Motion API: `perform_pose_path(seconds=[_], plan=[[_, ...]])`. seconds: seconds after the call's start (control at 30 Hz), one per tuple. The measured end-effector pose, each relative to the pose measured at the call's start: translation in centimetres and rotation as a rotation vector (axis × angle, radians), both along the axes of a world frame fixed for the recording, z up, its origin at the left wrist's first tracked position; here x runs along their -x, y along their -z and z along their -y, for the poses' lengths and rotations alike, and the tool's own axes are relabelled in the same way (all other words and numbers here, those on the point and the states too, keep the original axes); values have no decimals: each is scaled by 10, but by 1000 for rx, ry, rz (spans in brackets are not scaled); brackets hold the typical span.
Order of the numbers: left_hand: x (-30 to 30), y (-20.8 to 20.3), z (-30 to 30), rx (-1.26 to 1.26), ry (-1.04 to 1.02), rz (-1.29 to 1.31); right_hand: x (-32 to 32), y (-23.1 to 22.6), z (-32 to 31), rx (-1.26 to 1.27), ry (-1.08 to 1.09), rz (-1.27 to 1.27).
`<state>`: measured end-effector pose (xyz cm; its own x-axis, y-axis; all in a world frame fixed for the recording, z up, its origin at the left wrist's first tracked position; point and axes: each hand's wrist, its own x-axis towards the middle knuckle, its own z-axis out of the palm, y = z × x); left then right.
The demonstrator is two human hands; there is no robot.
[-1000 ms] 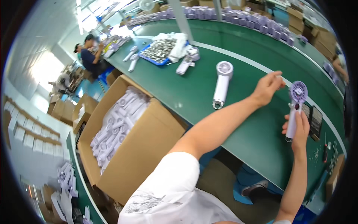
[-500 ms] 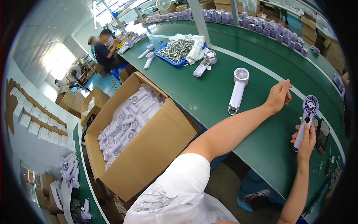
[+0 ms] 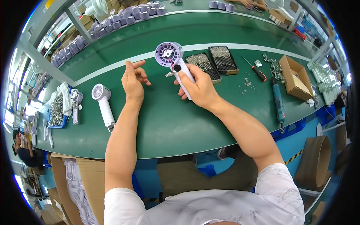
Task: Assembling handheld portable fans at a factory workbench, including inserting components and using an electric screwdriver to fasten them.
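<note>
My right hand (image 3: 200, 85) is wrapped round the handle of a lilac handheld fan (image 3: 168, 52), whose round head points away from me. Its slotted round housing shows a white hub, thin wires and a dark round part at the top of the handle; a small pale piece sticks out beside it. To the left of the fan, my left hand (image 3: 134, 82) is raised with its fingers apart and nothing in it. A second handheld fan (image 3: 103, 105), with a white handle and a loop at its end, lies on the green table (image 3: 168, 131) left of my left forearm.
Two black trays of small metal parts (image 3: 224, 60) lie beyond my right hand. Farther right are a screwdriver (image 3: 258, 74), loose screws, a teal power screwdriver (image 3: 278, 99) and a cardboard box (image 3: 294, 77). At left stands a blue tray of metal rings (image 3: 58, 112).
The view has swung right, bringing the fan to the middle. My left hand has come near the fan and its fingers are spread; my right hand still grips the handle.
</note>
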<state>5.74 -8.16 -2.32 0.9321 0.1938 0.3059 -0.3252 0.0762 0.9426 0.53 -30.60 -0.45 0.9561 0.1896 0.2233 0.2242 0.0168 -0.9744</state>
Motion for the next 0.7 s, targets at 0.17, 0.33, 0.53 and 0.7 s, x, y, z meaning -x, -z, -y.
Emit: perform_pose_path(seconds=[0.17,0.33,0.53,0.7], plan=[[6,0,-2,-17,-8,-21,2,-3,-1,-24,-26,-55],[7,1,-6,-32,-7,-27,4,-3,-4,-72,-65,-78],[7,0,-3,-35,9,-14,3,-2,-5,-77,-79,-82],[5,2,-5,-36,21,-17,4,-5,-5,-64,-73,-91]])
